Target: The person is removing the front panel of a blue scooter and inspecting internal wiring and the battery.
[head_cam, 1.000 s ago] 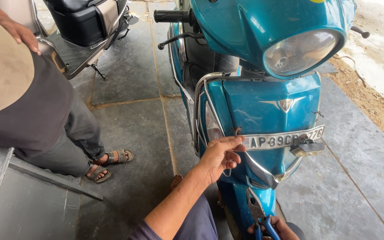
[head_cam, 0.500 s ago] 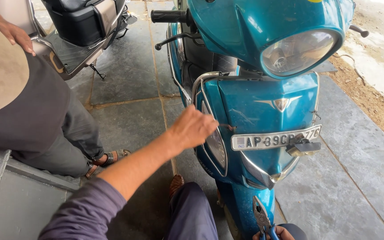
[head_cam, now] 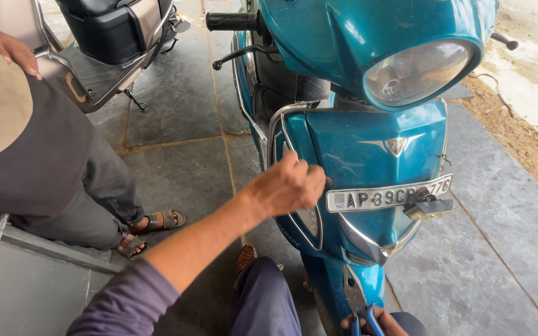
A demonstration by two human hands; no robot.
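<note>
- Since the earlier frame, your left hand (head_cam: 291, 185) has slid right across the teal scooter's front panel (head_cam: 368, 155), from the chrome guard rail (head_cam: 276, 127) toward the spot just left of the number plate (head_cam: 388, 195). The view sits about the same.
- Far left: another person crouches on a low grey ledge (head_cam: 26, 249), in a dark shirt, grey trousers and brown sandals (head_cam: 157, 223). One of their hands (head_cam: 14, 51) rests on the second scooter (head_cam: 104, 37) parked behind. Not your hands, so leave those out of it.
- Middle: your left hand is curled into a loose fist, fingertips pinched against the panel beside the plate's left end. It looks like you're working a small fastener there, but it's too small to say for sure, and I can't tell if anything is actually between the fingers.
- Right of that: the plate is mounted and a bit tilted, with a small grey bracket (head_cam: 428, 207) hanging under its right end. The headlight (head_cam: 415, 71) above looks untouched.
- Bottom right: your right hand (head_cam: 375, 322) is down by the front wheel, closed round blue-handled pliers (head_cam: 359, 305), their jaws pointing up along the fender.
- Progress, as a guess: the panel is on, nothing lies removed on the floor, so it's early days, with the plate-side fastener in hand.
</note>
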